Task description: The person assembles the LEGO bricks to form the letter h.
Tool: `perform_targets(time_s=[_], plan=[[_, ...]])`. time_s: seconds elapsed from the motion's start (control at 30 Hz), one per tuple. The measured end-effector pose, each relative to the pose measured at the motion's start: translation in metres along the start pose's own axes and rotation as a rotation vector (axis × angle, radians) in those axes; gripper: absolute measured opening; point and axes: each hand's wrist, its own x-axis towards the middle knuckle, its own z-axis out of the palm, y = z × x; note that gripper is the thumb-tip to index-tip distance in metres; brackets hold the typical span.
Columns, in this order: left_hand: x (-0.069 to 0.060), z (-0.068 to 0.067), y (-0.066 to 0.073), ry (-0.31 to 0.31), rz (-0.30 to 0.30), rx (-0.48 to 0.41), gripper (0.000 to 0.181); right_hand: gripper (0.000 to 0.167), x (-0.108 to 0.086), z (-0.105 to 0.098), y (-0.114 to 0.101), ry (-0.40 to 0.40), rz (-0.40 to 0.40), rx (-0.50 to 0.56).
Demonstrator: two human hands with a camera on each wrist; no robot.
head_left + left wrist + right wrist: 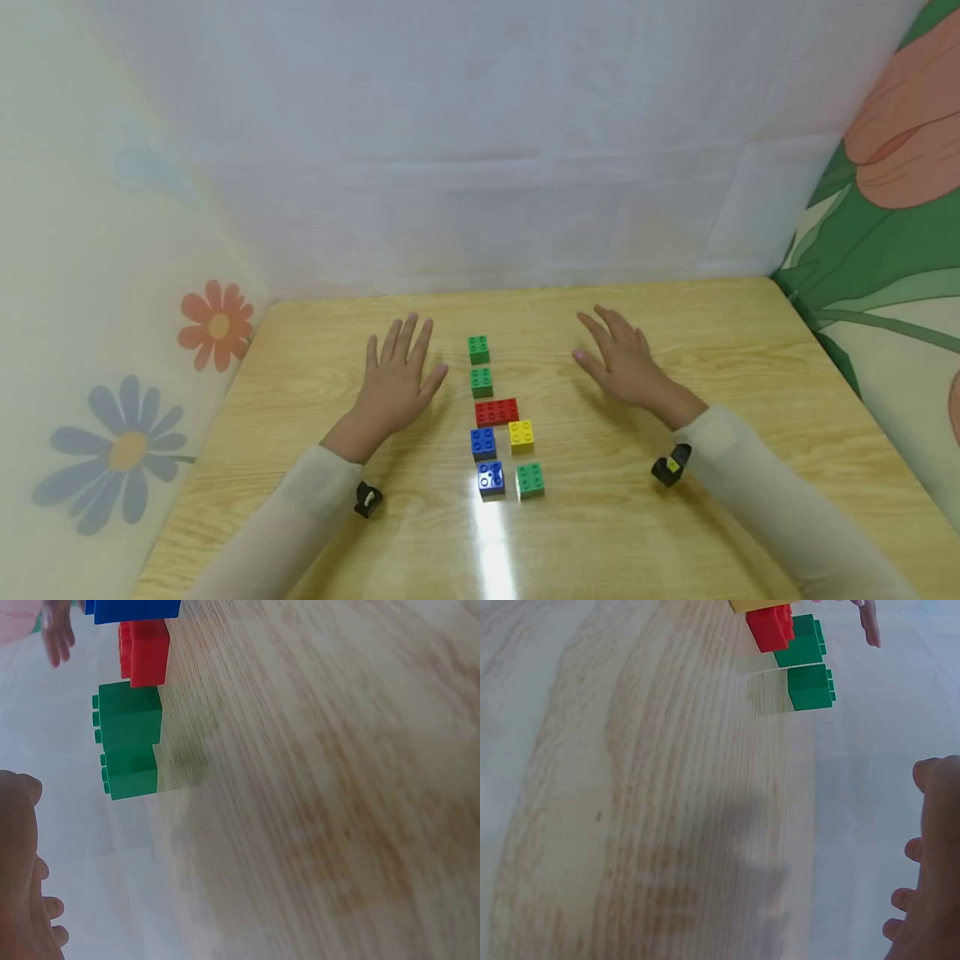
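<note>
Flanking 7 toy bricks (497,412); 2 outstretched hands (392,390) (628,367).

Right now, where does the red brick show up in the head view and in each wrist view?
Head: the red brick lies below the picture's centre.
Left wrist: red brick at upper left, between a blue brick and a green one.
Right wrist: red brick near the top, right of centre, by the yellow brick.
Shared landmark: the two green bricks lined up beyond it.
</note>
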Motion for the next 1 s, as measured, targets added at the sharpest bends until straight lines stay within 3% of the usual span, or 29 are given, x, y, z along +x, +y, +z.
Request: perform_targets(time_s=[0.17,0.27,0.43,0.7,1.0], plan=[[-0.003,0.002,0.001,0.010,0.017,-0.038,0.073,0.067,-0.002,0.005,0.000,0.008,-0.017,0.018],[-0.008,0.001,0.008,0.035,0.082,-0.110,0.072,0.065,-0.008,0.008,-0.005,0.038,-0.063,0.071],[-0.028,-0.005,0.029,0.047,0.216,-0.291,0.071,0.064,-0.025,0.013,-0.026,0.041,-0.182,0.199],[-0.058,-0.012,0.058,0.064,0.313,-0.468,0.066,0.066,-0.054,0.024,-0.055,0.011,-0.270,0.321],[-0.073,-0.004,0.065,0.037,0.358,-0.501,0.054,0.064,-0.073,0.038,-0.062,-0.043,-0.376,0.377]])
